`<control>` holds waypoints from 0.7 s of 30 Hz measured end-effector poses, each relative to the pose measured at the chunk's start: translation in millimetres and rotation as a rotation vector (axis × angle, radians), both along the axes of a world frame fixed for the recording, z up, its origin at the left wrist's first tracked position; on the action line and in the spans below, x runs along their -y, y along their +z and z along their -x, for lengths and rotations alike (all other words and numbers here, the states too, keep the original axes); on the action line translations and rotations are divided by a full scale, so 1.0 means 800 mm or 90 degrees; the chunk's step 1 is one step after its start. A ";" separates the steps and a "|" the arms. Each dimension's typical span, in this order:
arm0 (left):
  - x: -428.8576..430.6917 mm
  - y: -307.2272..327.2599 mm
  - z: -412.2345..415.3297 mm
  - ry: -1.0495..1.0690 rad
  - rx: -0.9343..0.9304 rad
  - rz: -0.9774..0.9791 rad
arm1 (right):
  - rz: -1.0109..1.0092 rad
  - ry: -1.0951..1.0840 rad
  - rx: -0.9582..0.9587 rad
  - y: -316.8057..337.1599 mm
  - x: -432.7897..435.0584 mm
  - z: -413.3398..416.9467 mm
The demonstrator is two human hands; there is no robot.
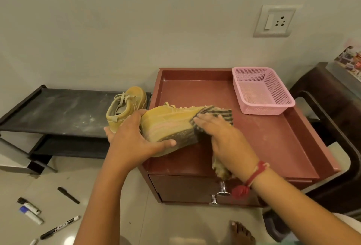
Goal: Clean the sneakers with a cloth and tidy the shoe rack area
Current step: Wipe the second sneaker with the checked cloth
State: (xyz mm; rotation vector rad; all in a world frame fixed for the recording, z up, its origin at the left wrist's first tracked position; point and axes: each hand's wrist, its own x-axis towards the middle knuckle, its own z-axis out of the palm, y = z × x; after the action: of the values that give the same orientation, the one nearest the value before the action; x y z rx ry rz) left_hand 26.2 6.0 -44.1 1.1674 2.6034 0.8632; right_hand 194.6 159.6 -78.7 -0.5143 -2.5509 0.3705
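A tan sneaker [166, 122] lies on its side above the red-brown cabinet top [273, 137], sole toward me. My left hand [132, 139] grips its heel end, thumb on the sole. My right hand [220, 133] presses a striped grey-and-tan cloth [218, 114] against the toe end; the cloth's tail hangs below my wrist. The second tan sneaker [127, 108] stands upright on the right end of the dusty black shoe rack [58, 111], just behind my left hand.
A pink plastic basket [261, 90] sits at the cabinet's back right. Several markers [58, 227] lie scattered on the floor at lower left. A dark chair [332, 108] stands to the right. A wall socket [276, 20] is above. My bare foot [241, 232] is near the cabinet.
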 end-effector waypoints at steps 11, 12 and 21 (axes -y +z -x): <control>0.010 0.012 0.003 0.016 0.033 -0.044 | 0.120 -0.085 -0.001 0.014 -0.030 0.002; 0.010 0.011 0.003 0.013 0.032 -0.048 | 0.126 -0.095 -0.004 0.017 -0.035 0.005; 0.012 0.010 0.007 0.007 0.038 -0.060 | 0.135 -0.042 -0.025 0.016 -0.018 0.009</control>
State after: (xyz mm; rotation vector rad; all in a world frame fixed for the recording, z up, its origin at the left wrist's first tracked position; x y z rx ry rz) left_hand 20.5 -3.5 -36.0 1.1338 2.5489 1.0157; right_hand 187.3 174.2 -66.2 -0.6605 -2.4629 0.6252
